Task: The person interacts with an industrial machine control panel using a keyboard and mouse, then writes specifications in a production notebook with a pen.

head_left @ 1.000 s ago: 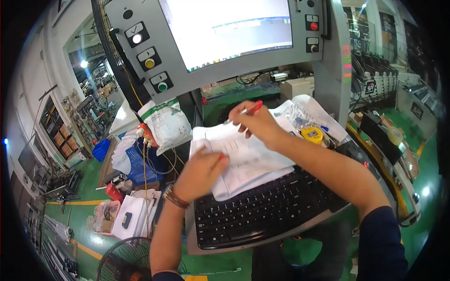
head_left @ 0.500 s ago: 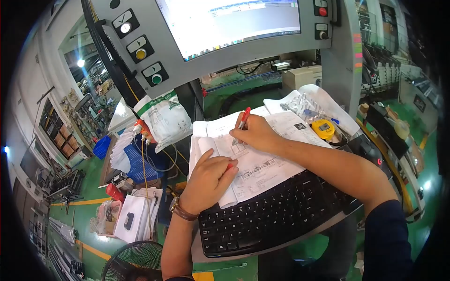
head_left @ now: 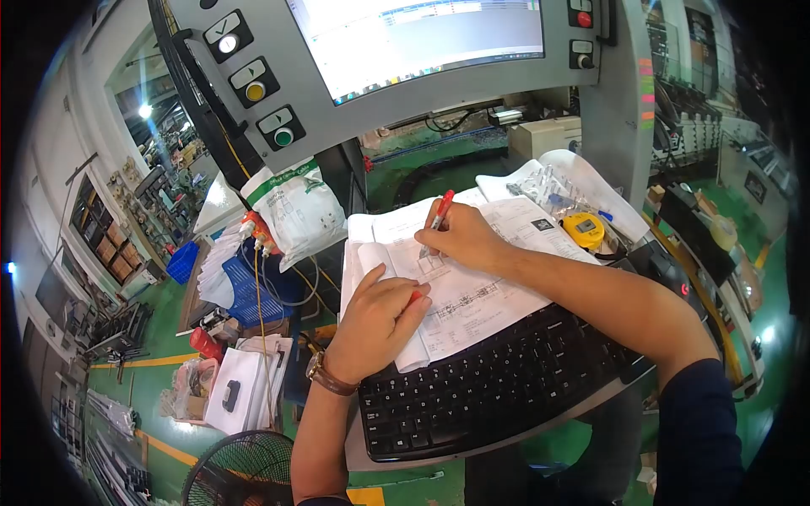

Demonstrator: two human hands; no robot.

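Note:
My right hand (head_left: 466,239) is closed around a red marker (head_left: 443,207), its tip end down at the printed drawing sheet (head_left: 472,314). My left hand (head_left: 380,325), with a brown-strapped watch at the wrist, rests on the sheet's curled left edge. A small red piece that looks like the marker's cap (head_left: 415,297) shows between its bent fingers. The sheets lie on top of a black keyboard (head_left: 498,388) and cover its upper rows. Line drawings are visible on the paper near the marker; its exact tip is hidden by my fingers.
Beyond the papers stands a grey control panel with a lit screen (head_left: 430,42) and push buttons. A yellow tape measure (head_left: 582,229) and a mouse (head_left: 662,274) lie to the right. At left are a white plastic packet (head_left: 299,215), a blue basket (head_left: 253,291) and a fan (head_left: 240,472).
Both hands keep nearly the same place and grip. The view has shifted slightly; the marker shows only a tiny movement over the sheet.

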